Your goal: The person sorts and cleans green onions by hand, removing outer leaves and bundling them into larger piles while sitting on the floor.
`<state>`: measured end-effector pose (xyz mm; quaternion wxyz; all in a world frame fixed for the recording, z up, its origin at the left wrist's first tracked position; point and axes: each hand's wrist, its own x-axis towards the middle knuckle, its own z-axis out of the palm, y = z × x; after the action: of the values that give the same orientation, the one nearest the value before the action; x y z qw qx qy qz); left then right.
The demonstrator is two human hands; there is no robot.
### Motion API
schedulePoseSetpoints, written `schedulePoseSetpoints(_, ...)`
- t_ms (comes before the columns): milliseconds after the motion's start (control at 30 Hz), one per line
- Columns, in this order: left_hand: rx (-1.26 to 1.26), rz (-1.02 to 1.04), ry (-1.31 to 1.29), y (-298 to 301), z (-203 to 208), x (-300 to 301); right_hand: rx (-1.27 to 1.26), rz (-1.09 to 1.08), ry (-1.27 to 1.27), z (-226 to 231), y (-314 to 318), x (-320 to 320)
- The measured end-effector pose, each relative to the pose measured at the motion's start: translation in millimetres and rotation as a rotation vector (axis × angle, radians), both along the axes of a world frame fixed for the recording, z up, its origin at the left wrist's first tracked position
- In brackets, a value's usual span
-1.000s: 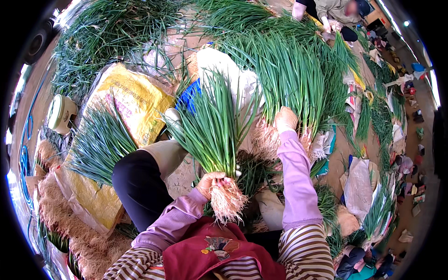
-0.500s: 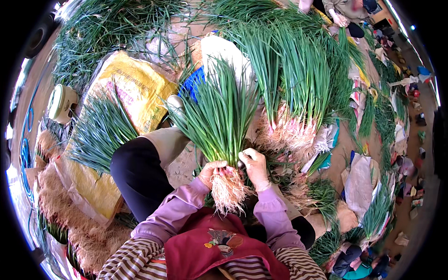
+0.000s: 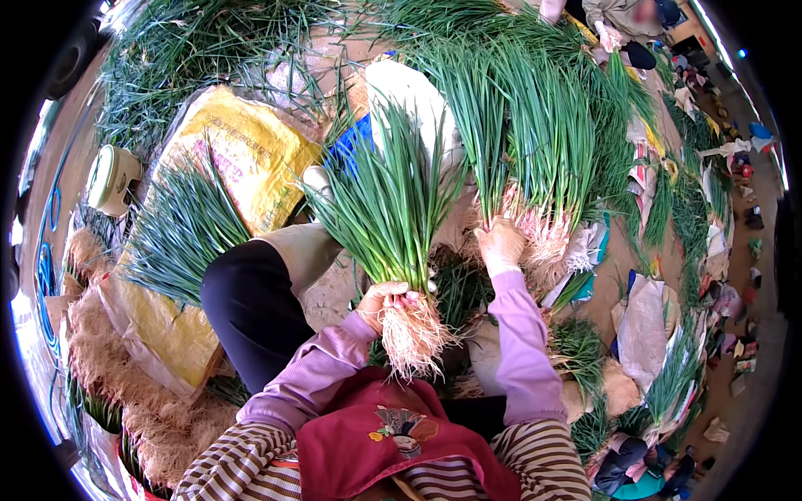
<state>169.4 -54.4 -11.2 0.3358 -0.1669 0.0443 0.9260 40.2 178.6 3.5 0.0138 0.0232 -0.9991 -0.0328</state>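
My left hand (image 3: 384, 306) is closed around a bunch of green onions (image 3: 398, 209), just above its pale, stringy roots (image 3: 411, 336). The long green leaves fan upward, away from me. Off to the right, my right hand (image 3: 502, 243) reaches to the near end of a large pile of green onions (image 3: 547, 138). Its fingers are bent at the roots on the pile's left side; whether they have closed on a stalk is hidden by the back of the hand.
Left of my knee, more green onions (image 3: 178, 232) lie on a yellow sack (image 3: 251, 129). Rows of roots (image 3: 138, 367) fill the lower left. A lidded pale tub (image 3: 114, 179) stands at far left. Another person's hand (image 3: 610, 37) works at the upper right. Loose leaves (image 3: 196, 71) are heaped at the back.
My right hand has left the bunch and moved right and away from me to the pile's roots. My left hand keeps its grip on the bunch, almost in the same place.
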Motion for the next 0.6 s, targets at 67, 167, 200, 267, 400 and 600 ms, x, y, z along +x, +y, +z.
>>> schedulePoseSetpoints(67,-0.005,-0.007,-0.040,-5.8,9.3,-2.0,0.026,0.028,-0.044,-6.5,6.7,-8.0)
schedulePoseSetpoints(167,-0.115,0.093,-0.037,-1.9,10.0,3.1,-0.256,-0.110,-0.105,18.0,1.7,13.3)
schedulePoseSetpoints(200,-0.111,0.066,-0.040,-3.6,11.3,2.6,-0.275,-0.069,-0.013,15.5,5.1,22.6)
schedulePoseSetpoints(267,-0.098,0.046,-0.044,-3.8,17.8,2.0,-0.239,-0.028,0.087,9.7,7.3,24.8)
schedulePoseSetpoints(400,-0.161,0.070,-0.032,-0.8,33.0,3.4,-0.054,-0.039,-0.013,12.6,-21.6,-18.5)
schedulePoseSetpoints(600,0.219,-0.032,-0.071,-9.3,-18.2,6.4,0.074,-0.041,-0.041,5.4,-6.8,-65.3)
